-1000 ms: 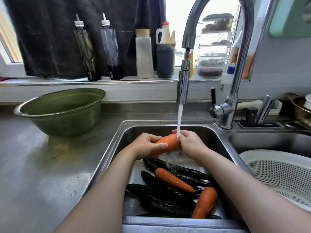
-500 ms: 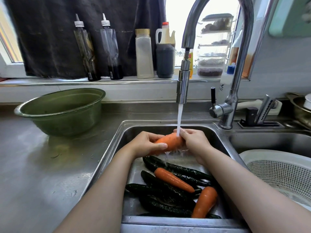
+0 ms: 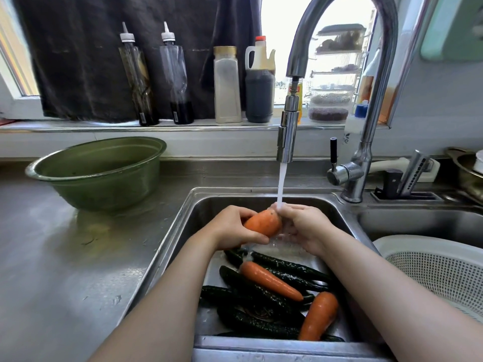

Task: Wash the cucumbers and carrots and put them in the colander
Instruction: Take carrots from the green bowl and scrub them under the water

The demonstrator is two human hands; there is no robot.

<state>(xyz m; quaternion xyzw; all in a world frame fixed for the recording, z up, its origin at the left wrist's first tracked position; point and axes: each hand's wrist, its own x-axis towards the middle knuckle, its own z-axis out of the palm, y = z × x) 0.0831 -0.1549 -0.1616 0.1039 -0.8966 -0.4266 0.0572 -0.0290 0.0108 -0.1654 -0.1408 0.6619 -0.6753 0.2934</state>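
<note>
A green basin is noted on the steel table, well to the left of the left hand and apart from the work.

The left hand is found clamped on the body of the held carrot, thumb underneath and fingers curled over the top. The held carrot is kept above the sink, between the two hands. Its crown end sits directly under the water stream falling from the tap.

The right hand is closed round that crown end, fingers curled, with water running over them. The exact grip is partly hidden by the splash.

Below both hands, on the sink floor, several cucumbers are observed lying crossed over one another. Two loose carrots rest on them, one below the left hand and the other beside the right forearm.

To the right of the right hand, in the adjoining basin, a white colander is recorded. No vegetable is seen in its visible part; the rest is cut off by the frame edge.

Assessment: the task is judged to be at an early stage. One carrot is being rinsed and has not been transferred. The loose carrots and all cucumbers in view are taken to be unwashed, or at most splashed. They are left to be washed and placed in the colander.
</note>
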